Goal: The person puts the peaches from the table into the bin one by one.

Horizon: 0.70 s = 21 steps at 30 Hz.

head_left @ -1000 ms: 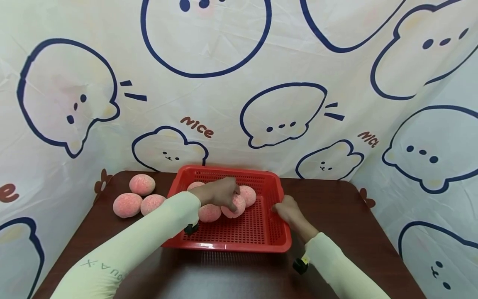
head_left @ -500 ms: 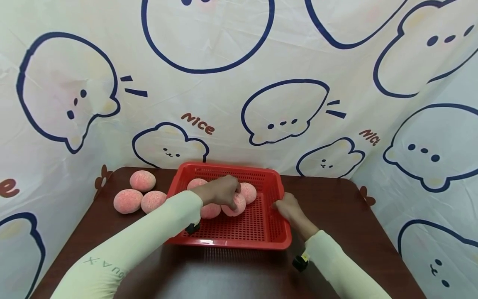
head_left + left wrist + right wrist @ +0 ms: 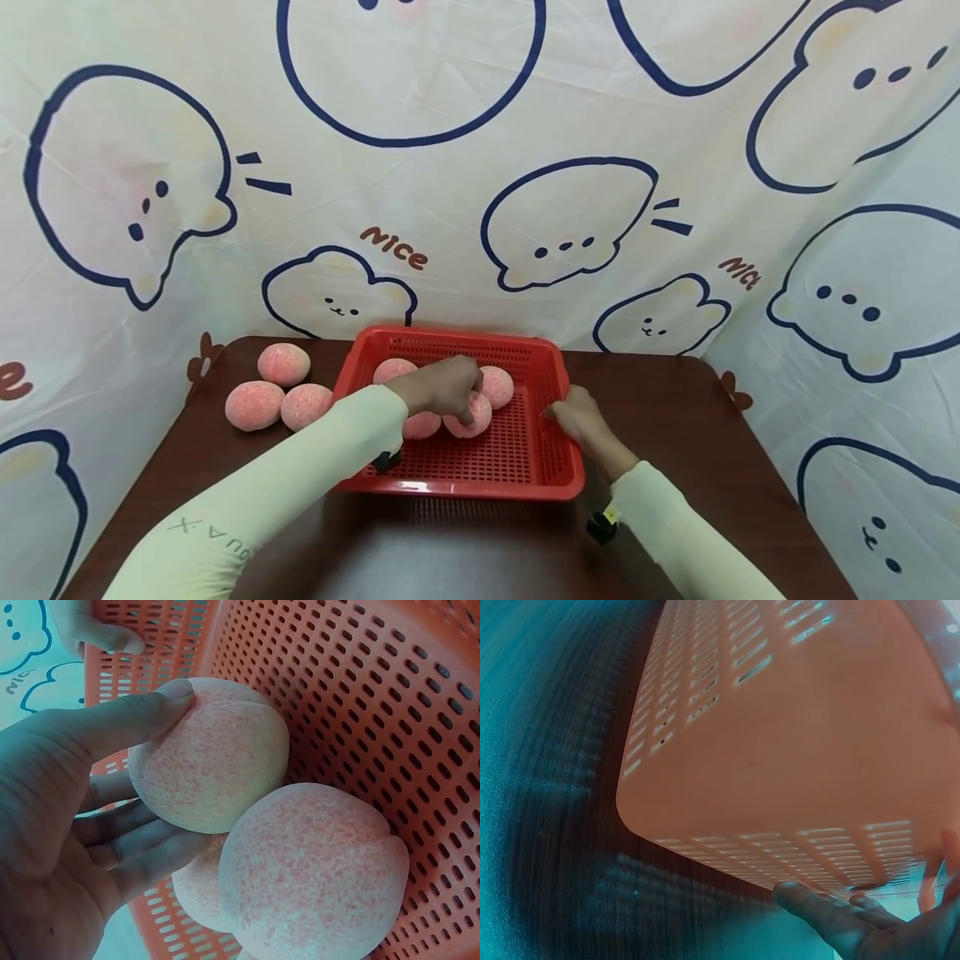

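A red perforated plastic basket (image 3: pixel 457 492) stands on the table with several pink, peach-like fruits inside. My left hand (image 3: pixel 442 387) reaches into it and holds a peach (image 3: pixel 470 417). In the left wrist view the thumb lies over the top of that peach (image 3: pixel 214 757) and the fingers curve behind it. A second peach (image 3: pixel 315 870) sits close against it, and another peach (image 3: pixel 199 889) is partly hidden below. At the basket's right side my right hand (image 3: pixel 581 421) grips the rim. The right wrist view shows its fingers (image 3: pixel 817 907) along the basket's outer wall (image 3: pixel 795 765).
Left of the basket, three more peaches lie on the dark brown table (image 3: pixel 645 400): a back one (image 3: pixel 284 364), a left one (image 3: pixel 255 406) and a right one (image 3: pixel 306 406). A patterned white cloth (image 3: pixel 450 200) hangs behind and at both sides.
The head view has shifted slightly. Both hands, the basket and the peaches keep nearly the same places; the left hand stays on its peach and the right on the rim.
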Available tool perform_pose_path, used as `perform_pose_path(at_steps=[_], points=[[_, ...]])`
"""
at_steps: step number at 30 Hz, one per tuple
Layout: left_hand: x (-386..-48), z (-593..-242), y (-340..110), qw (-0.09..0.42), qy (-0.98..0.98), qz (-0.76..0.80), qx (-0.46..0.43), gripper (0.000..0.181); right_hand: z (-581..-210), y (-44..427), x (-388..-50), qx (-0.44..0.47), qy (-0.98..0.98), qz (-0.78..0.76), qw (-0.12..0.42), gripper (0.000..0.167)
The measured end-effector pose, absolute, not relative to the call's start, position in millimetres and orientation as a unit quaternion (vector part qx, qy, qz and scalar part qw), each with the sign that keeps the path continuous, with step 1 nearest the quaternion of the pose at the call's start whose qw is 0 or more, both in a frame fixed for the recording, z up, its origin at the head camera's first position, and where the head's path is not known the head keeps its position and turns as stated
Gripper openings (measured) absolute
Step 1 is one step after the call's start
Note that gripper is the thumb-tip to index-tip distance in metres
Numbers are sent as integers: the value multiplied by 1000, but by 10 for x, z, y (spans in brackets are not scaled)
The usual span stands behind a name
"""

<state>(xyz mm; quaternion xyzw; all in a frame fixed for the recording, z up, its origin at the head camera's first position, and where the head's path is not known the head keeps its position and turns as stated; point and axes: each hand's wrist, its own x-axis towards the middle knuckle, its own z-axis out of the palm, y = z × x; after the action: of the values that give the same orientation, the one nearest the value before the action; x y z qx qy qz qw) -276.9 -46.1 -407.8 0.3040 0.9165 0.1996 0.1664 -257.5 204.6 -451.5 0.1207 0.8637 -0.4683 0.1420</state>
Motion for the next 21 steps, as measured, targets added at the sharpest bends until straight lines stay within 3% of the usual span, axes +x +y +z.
perform_pose_path(at_steps=[21], points=[[-2770, -4185, -445, 161, 920, 170, 314, 28, -4537, 2016, -2564, 118, 864, -471, 132, 40]])
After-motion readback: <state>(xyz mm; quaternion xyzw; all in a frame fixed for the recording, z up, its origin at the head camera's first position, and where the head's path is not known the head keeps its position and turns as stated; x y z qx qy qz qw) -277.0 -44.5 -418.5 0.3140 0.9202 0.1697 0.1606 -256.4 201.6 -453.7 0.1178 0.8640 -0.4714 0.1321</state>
